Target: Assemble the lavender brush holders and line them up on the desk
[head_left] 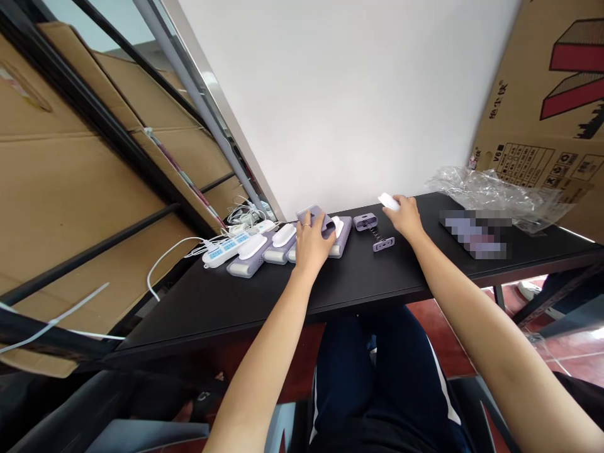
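Observation:
My left hand (311,242) has its fingers curled over a hollow purple plastic casing (309,212), held above a row of similar purple and white units. Partly behind that hand lies one purple unit (346,234), and a white oval piece (338,226) shows by its thumb. Off to the right, my right hand (406,217) grips a small white oblong plastic piece (389,202) with ridges on its side. Between the hands, on the black table, lie a purple hollow part (365,221), a coil spring (375,234) and a flat purple part with holes (384,244).
Left of the units (246,264) is a white and blue power strip (231,246) with tangled white cables. Clear plastic wrap (500,195) and a pixelated flat item (474,234) lie at right. Behind stands a white wall (349,107); a large cardboard box (542,145) stands right.

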The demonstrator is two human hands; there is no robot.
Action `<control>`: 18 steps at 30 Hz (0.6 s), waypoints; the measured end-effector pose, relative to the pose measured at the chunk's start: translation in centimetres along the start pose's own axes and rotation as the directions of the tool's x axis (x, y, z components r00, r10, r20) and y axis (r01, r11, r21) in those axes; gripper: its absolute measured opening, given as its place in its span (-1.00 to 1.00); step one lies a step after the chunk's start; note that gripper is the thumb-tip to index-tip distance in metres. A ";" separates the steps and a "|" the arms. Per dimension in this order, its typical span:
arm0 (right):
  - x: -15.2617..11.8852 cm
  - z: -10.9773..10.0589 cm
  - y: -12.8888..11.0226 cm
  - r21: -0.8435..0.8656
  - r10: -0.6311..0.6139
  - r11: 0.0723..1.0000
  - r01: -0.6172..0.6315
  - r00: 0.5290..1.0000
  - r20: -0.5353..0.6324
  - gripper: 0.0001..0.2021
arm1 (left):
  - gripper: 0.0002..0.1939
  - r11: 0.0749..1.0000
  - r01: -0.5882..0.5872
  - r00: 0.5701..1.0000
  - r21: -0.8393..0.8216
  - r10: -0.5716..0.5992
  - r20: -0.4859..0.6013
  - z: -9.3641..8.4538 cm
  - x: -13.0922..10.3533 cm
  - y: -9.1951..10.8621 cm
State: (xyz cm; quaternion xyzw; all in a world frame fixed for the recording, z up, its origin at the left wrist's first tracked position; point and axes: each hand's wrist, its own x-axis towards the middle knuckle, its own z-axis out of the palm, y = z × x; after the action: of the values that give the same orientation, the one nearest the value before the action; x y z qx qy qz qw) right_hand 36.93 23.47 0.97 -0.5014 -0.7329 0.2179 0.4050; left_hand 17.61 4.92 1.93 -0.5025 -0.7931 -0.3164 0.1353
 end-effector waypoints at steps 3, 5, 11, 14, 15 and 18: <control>-0.3 1.3 -2.0 0.263 -0.028 0.964 0.031 0.999 -0.016 -0.35 | -0.39 0.998 -0.054 0.998 0.037 0.053 0.019 0.0 -0.2 0.3; -0.8 2.5 -3.7 0.471 -0.025 0.882 0.017 1.000 0.011 -0.37 | -0.39 0.992 -0.123 0.992 0.041 0.122 0.019 0.1 -0.3 0.5; -3.2 5.3 -8.0 0.853 0.000 0.456 -0.254 0.959 0.285 -0.63 | -0.40 0.938 -0.346 0.936 -0.005 0.345 -0.064 0.9 -0.7 0.8; -4.1 5.2 -8.7 0.885 0.011 0.322 -0.337 0.936 0.353 -0.65 | -0.41 0.905 -0.423 0.902 -0.045 0.415 -0.117 1.2 -0.8 1.1; -4.2 5.1 -8.7 0.887 0.012 0.299 -0.352 0.931 0.365 -0.64 | -0.43 0.894 -0.444 0.892 -0.061 0.435 -0.126 1.2 -0.8 1.1; -4.5 4.4 -8.5 0.888 -0.006 0.271 -0.372 0.922 0.388 -0.60 | -0.47 0.858 -0.493 0.869 -0.143 0.479 -0.122 1.2 -1.0 1.3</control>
State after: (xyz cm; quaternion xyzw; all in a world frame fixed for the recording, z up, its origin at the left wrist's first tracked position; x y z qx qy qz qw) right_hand 29.38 16.31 2.89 -0.2029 -0.4491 0.7317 0.4709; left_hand 19.31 5.32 0.95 -0.6826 -0.6044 -0.3587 0.2002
